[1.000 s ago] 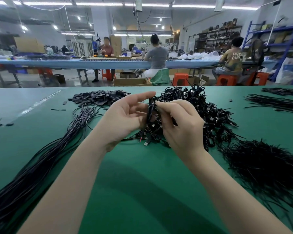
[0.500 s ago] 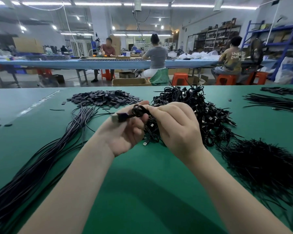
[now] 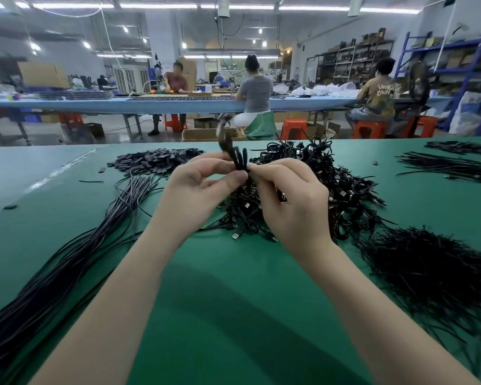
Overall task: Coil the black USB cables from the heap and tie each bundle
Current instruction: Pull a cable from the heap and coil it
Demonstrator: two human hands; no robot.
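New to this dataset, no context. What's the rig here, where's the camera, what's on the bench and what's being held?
There is no machine: a person works with two bare hands. The single picture comes from a wide-angle camera worn on the person's head, looking forward and down, so both forearms reach in from the bottom.

The left hand and right hand meet above a green table and pinch one small coiled black cable bundle between their fingers; its upper end is blurred.

On the table: a heap of tangled black USB cables behind the hands, a long sheaf of straight cables on the left, a pile of thin black ties on the right, and a pile of small dark flat pieces farther back. Other workers sit at a bench behind.
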